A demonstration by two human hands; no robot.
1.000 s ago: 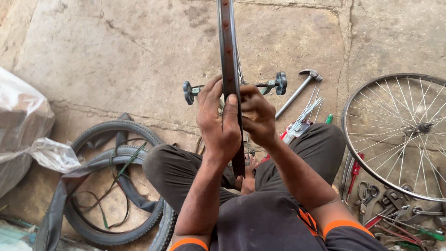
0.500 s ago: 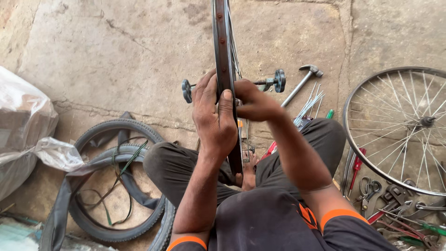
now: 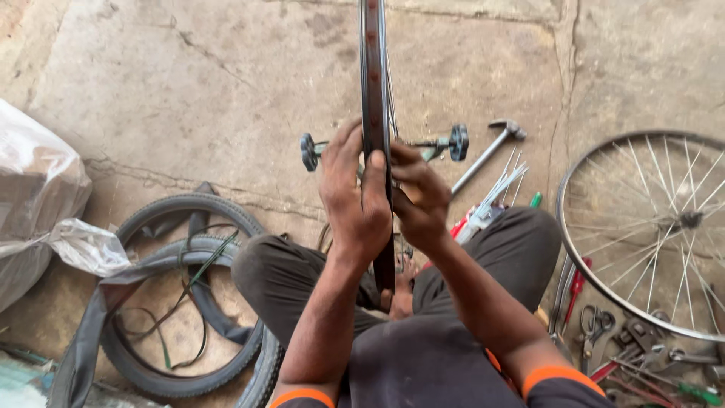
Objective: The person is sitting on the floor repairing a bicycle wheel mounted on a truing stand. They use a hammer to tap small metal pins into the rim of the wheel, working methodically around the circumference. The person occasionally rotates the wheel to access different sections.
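A bicycle wheel rim [image 3: 371,91] is held upright and edge-on at the centre of the view, running from the top edge down between the knees of the seated person, its lower end hidden behind the legs. Thin spokes are seen just right of the rim, and the axle [image 3: 385,145] crosses behind it, with a dark round nut at each end. The left hand [image 3: 353,198] is clasped on the rim from the left, its fingers [image 3: 341,147] curled around the edge and the thumb laid flat along the inner face. The right hand [image 3: 420,195] is set against the rim from the right, touching the left hand; its fingers are bent and pressed together at the rim, though what they pinch, if anything, cannot be told. Dark trousers and an orange-cuffed dark shirt are seen below the hands. The stone floor [image 3: 189,83] is cracked and dusty. Just right of the rim, a hammer [image 3: 489,149] lies slanted on the floor, with a bundle of loose spokes [image 3: 497,195] beside it. Further right, a second spoked wheel [image 3: 651,230] lies flat, with pliers, scissors and screwdrivers scattered near its lower edge. To the left of the legs, a black tyre [image 3: 162,219] lies on the floor, with an inner tube [image 3: 113,291] draped across it. A crumpled plastic bag [image 3: 34,196] sits at the far left edge.
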